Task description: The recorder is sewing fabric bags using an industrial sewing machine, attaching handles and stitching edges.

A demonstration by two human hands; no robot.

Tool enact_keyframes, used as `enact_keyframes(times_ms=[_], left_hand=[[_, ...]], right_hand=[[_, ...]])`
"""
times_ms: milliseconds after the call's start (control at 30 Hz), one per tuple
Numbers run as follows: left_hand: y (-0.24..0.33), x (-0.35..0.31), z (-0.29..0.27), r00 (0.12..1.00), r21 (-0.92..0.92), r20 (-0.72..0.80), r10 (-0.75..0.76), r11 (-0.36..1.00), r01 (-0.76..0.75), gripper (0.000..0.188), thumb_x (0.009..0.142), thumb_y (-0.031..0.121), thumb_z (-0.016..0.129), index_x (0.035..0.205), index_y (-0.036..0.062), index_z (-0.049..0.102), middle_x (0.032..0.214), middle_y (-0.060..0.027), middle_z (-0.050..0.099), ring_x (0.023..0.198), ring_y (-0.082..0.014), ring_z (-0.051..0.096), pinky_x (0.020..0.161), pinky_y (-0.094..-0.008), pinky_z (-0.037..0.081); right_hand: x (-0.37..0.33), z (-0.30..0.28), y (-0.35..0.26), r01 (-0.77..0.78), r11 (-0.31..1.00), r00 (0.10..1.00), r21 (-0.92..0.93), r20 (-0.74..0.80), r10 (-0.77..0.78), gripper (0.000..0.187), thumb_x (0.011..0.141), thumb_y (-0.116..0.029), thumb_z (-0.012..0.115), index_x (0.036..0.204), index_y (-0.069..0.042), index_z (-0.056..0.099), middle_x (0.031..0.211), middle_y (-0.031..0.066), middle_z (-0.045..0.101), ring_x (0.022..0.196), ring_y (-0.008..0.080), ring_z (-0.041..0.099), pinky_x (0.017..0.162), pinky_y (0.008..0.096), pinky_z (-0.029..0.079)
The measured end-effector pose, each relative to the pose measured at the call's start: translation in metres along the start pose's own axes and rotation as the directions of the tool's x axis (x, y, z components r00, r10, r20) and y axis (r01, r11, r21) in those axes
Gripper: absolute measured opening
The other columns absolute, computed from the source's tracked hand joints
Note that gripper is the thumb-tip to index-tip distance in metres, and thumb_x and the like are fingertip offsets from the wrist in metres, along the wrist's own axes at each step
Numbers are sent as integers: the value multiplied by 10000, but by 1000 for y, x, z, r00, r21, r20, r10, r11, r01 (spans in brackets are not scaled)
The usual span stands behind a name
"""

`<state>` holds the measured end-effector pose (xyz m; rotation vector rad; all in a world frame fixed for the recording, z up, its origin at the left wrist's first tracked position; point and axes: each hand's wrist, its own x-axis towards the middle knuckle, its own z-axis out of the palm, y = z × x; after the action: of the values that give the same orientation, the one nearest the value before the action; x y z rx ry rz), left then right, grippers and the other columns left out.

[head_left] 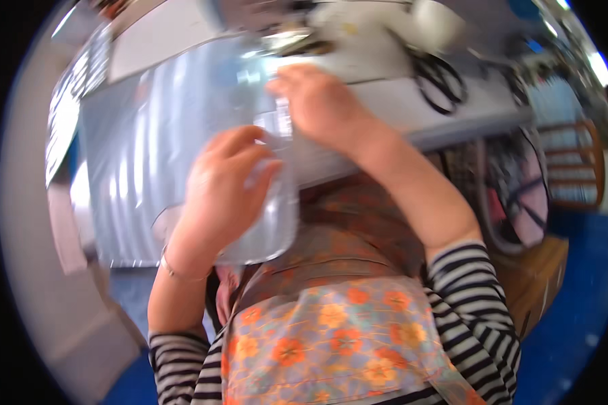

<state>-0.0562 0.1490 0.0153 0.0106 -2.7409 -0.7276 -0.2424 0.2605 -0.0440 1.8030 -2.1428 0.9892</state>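
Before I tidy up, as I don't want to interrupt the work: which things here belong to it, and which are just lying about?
Seemingly in use:
- clear sheet, under the left hand, right hand by its edge
- table

Apparently lying about:
- scissors
- chair
- box

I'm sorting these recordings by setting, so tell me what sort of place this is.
Probably a sewing or craft workshop: a white worktable carries black-handled scissors and a blurred, pale machine-like shape, and clear plastic sheeting lies under the person's hands.
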Motion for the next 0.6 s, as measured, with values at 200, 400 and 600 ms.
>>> enact_keyframes(times_ms=[200, 400, 600], left_hand=[[-13, -13, 23, 998, 237, -64, -11, 971, 25, 329, 874, 72, 625, 1189, -19, 623, 1326, -183, 598, 1253, -386, 539, 1072, -466, 409], [-15, -11, 24, 1000, 327, -30, 8, 945, 2, 354, 897, 68, 575, 1237, -25, 606, 1353, -183, 584, 1270, -380, 536, 1084, -464, 405], [-16, -11, 28, 999, 349, -45, -4, 937, 19, 375, 900, 45, 540, 1264, -16, 602, 1364, -185, 578, 1271, -383, 539, 1084, -453, 409]], right_hand=[[-101, -77, 11, -221, 975, 898, 15, -388, 210, 208, 850, -10, 670, 1055, -40, 680, 1090, 122, 681, 977, 267, 667, 831, 358, 544], [-279, -238, 75, -904, 315, 424, -288, -512, 747, 169, 917, -159, 664, 1044, -58, 710, 942, 119, 710, 851, 244, 687, 780, 317, 525], [-355, -237, 134, -791, 132, 388, -597, -324, 863, 238, 852, -257, 696, 1025, -97, 730, 1020, 139, 690, 947, 378, 663, 835, 448, 533]])
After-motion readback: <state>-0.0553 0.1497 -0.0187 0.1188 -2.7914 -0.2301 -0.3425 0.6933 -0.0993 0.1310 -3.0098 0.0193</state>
